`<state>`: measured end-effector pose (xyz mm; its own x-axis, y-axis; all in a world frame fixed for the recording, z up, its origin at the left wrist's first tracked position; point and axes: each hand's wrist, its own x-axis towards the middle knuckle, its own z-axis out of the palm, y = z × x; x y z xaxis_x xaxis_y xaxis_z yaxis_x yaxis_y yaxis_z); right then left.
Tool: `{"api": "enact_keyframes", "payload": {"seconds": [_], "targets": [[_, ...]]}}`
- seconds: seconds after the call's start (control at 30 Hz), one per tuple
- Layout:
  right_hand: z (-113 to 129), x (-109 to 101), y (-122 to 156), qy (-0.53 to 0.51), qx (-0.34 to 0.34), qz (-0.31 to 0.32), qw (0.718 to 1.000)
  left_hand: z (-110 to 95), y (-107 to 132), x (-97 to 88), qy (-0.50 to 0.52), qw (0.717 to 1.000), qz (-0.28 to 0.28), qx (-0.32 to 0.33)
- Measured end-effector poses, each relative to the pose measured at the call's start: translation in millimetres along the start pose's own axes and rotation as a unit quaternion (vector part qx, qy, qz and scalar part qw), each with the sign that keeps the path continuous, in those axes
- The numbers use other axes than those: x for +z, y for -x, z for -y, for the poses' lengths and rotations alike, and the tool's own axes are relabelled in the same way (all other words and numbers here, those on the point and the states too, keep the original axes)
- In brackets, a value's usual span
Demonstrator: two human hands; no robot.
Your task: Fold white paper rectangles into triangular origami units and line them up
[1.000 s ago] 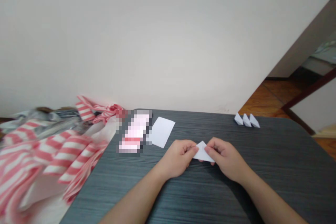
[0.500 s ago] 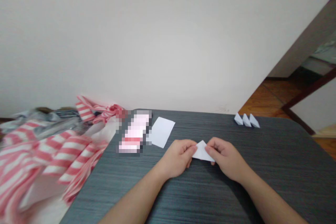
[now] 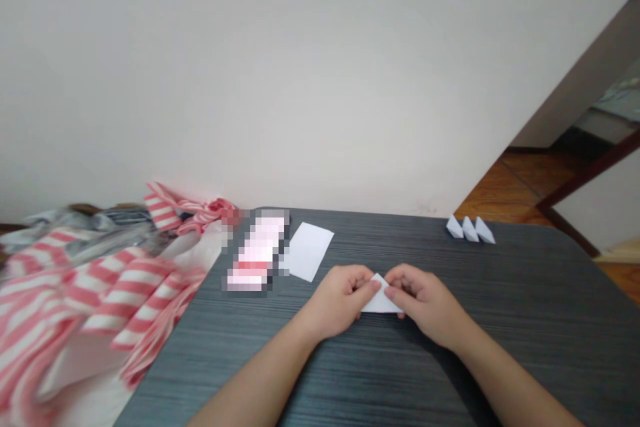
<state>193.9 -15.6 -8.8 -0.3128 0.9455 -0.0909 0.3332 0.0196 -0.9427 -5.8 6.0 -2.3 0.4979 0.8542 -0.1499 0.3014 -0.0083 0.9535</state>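
Observation:
A small piece of white folded paper (image 3: 381, 303), triangular with its point away from me, is pinched between both hands over the dark table. My left hand (image 3: 345, 300) is closed on its left side, thumb on top. Gripping the right side is my right hand (image 3: 423, 303), its thumb also lying over the paper. The fingertips underneath are partly hidden. Beyond my left hand lie flat white paper sheets (image 3: 310, 252). Three folded white paper pieces (image 3: 470, 229) stand in a row near the table's far right edge.
A blurred-out pink and white object (image 3: 256, 253) lies on the left of the dark wood-grain table (image 3: 540, 320). Red-and-white striped cloth (image 3: 125, 287) is heaped beyond the left edge. A pale wall (image 3: 320, 80) rises behind the table.
My hands have come closer together on the folded paper, with the right hand and thumb shifted left. The paper has turned slightly, its near edge now level.

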Motion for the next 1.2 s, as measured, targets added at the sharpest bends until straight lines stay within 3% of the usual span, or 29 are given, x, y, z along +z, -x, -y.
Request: {"api": "enact_keyframes", "payload": {"seconds": [0.1,0.3,0.53,0.73,0.97,1.2], "targets": [[-4.8,-1.9,1.5,-0.016,-0.046,0.012,0.999,3.3,-1.4,1.5,0.029,0.999,-0.018,-0.013],[0.1,-5.7,3.6,0.094,-0.15,0.027,0.984,6.5,-2.8,2.5,0.043,0.999,-0.023,-0.022],[4.0,-5.2,2.1,0.114,-0.191,0.015,0.975,5.7,-3.3,2.7,0.015,1.0,-0.014,-0.007],[4.8,-3.5,0.6,0.141,-0.182,-0.015,0.973,1.1,-1.6,1.3,-0.012,0.999,-0.005,0.031],[1.5,-2.9,-0.8,0.18,-0.17,-0.06,0.967,-3.4,0.1,2.7,0.04,0.998,0.024,0.029],[5.6,-2.4,0.0,0.186,-0.142,-0.055,0.971,-1.3,-0.4,3.3,0.003,1.0,0.01,0.011]]}}
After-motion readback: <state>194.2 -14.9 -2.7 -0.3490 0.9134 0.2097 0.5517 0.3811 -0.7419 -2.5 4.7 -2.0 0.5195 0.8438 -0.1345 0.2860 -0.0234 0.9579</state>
